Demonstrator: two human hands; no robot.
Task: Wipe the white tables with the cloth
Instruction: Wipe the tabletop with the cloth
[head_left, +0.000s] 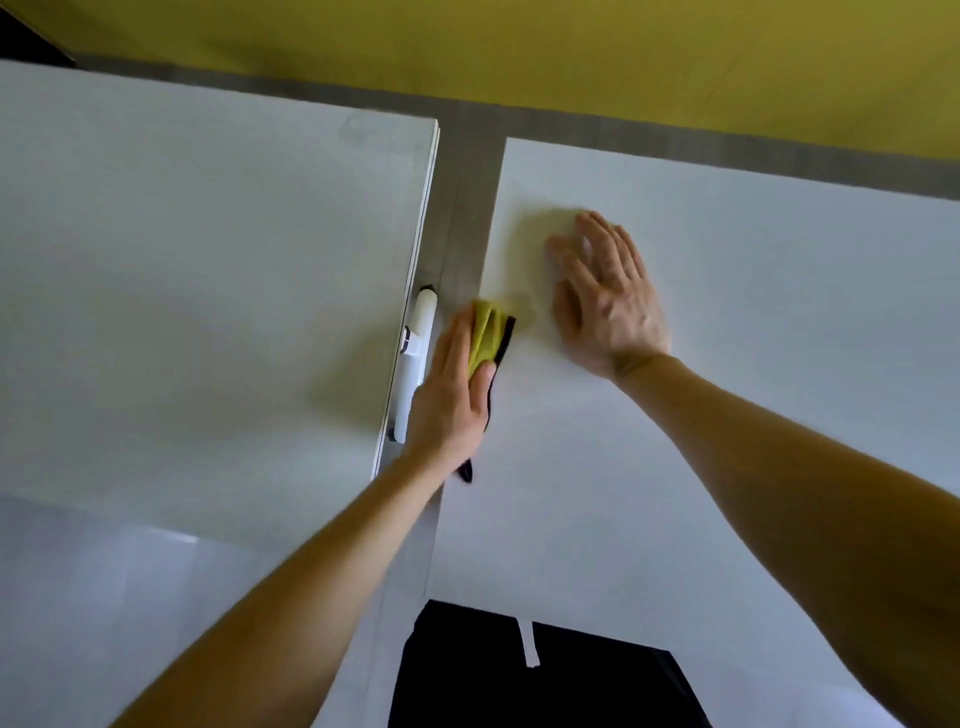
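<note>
Two white tables stand side by side with a narrow gap between them: the left table (208, 270) and the right table (727, 364). My left hand (454, 395) presses a folded yellow cloth (488, 332) with a dark edge against the left edge of the right table. My right hand (605, 296) lies flat on the right table, palm down, fingers spread, holding nothing.
A white handle-like fitting (415, 358) is fixed along the right edge of the left table, just left of my left hand. Grey floor (467, 208) shows in the gap, with a yellow wall (519, 47) beyond. My dark trousers (540, 675) are at the near edge.
</note>
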